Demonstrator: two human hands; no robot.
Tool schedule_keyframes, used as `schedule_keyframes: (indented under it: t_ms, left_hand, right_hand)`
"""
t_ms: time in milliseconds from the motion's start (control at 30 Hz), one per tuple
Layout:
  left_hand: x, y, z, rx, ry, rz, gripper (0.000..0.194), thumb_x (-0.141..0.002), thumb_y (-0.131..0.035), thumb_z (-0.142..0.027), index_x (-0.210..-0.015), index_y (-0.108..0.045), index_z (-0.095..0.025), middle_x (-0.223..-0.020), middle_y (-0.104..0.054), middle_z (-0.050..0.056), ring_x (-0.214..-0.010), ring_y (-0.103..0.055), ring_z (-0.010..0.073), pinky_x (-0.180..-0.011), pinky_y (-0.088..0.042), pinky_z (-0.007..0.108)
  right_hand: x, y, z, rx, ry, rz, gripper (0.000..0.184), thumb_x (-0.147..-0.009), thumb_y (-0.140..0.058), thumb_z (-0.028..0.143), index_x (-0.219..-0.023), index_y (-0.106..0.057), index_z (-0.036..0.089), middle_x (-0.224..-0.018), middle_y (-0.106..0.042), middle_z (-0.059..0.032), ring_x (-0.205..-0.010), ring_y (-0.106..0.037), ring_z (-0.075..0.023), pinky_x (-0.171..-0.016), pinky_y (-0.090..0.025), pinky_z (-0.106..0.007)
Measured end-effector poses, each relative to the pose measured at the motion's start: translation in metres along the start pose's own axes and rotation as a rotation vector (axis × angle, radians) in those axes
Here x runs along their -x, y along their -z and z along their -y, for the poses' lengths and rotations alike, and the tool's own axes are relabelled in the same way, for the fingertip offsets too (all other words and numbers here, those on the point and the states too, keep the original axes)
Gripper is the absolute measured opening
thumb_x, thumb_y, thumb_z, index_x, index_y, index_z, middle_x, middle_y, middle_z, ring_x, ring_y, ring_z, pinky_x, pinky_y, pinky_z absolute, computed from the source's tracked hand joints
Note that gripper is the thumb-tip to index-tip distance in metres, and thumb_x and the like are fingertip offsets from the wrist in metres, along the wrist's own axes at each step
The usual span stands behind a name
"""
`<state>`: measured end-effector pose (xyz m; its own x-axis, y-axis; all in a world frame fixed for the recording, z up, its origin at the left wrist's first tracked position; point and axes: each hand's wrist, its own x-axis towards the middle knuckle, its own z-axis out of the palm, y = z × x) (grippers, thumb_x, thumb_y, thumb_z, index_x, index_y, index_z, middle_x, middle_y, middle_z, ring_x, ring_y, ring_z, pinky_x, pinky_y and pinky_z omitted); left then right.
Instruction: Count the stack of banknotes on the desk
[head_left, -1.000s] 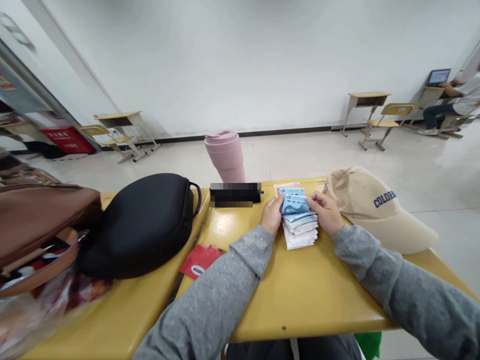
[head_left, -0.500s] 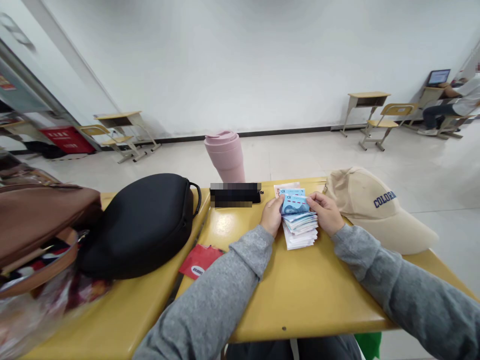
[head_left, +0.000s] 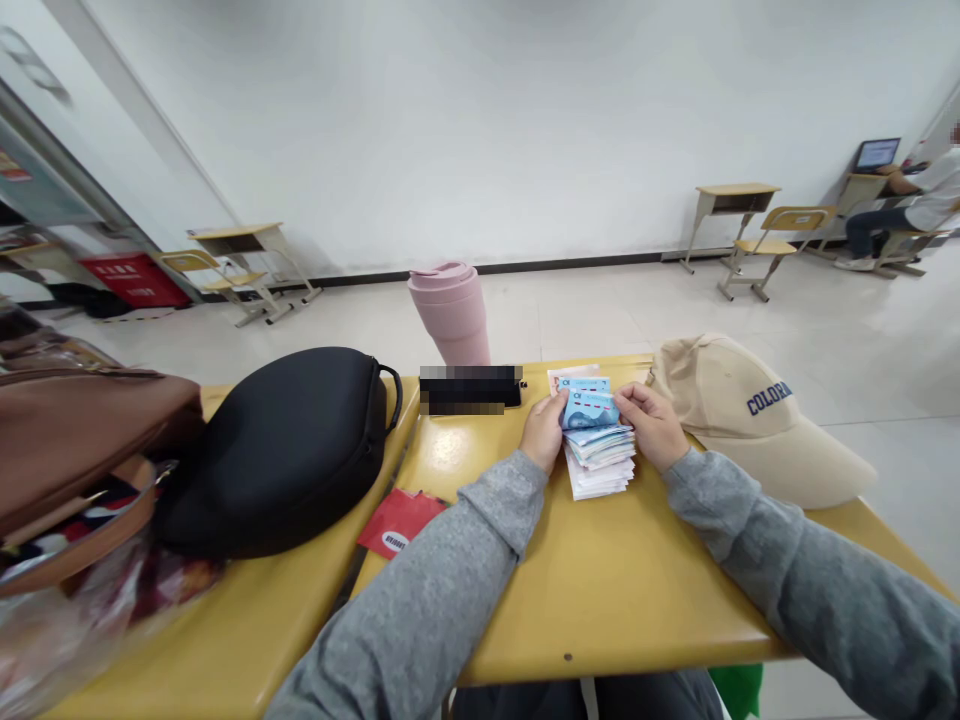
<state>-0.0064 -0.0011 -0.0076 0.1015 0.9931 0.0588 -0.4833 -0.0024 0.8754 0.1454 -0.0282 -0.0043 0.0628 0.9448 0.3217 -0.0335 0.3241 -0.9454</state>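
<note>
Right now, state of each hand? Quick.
Left hand: closed, holding the blue printed slip at its left edge.
Right hand: closed, fingertips pinching the same slip near its right edge.

Premises read as a classroom or study room. From where I stand, near the white wall (head_left: 525, 130): to the left, 1 small desk (head_left: 244, 232) with an open compartment under its top, and 1 chair (head_left: 236, 282); to the right, a 2nd desk (head_left: 739, 189) of that pattern, with its own yellow chair (head_left: 801, 219). At the far right, 1 seated person (head_left: 936, 193) before a lit laptop (head_left: 877, 153). Flooring: pale, glossy tile (head_left: 577, 312). Foreground: 2 yellow surfaces (head_left: 615, 610).
</note>
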Motion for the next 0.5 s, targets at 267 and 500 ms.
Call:
schedule_keyframes:
  t_ms: [267,500]
  left_hand:
    - [-0.0001,-0.0001,-0.0004,0.012,0.023,0.006,0.034,-0.064,-0.070,-0.046,-0.072,-0.066,-0.013,-0.067,-0.068,0.004,-0.066,-0.061,0.0156,-0.072,-0.045,0.029]
    - [0.0018,-0.0024,-0.0030,0.023,0.043,0.013,0.035,-0.062,-0.072,-0.045,-0.076,-0.066,-0.013,-0.070,-0.069,0.006,-0.070,-0.064,0.0195,-0.073,-0.047,0.033]
  right_hand:
    - [0.0000,0.0004,0.0009,0.021,0.016,-0.001,0.026,-0.079,-0.060,0.042,-0.070,-0.052,0.018,-0.053,-0.043,0.0056,-0.048,-0.036,-0.0081,-0.047,-0.027,-0.024]
    - [0.0013,-0.0002,0.0060,0.050,0.029,0.019,0.031,-0.084,-0.050,0.046,-0.073,-0.056,0.018,-0.051,-0.051,0.0025,-0.044,-0.037,-0.0087,-0.046,-0.028,-0.025]
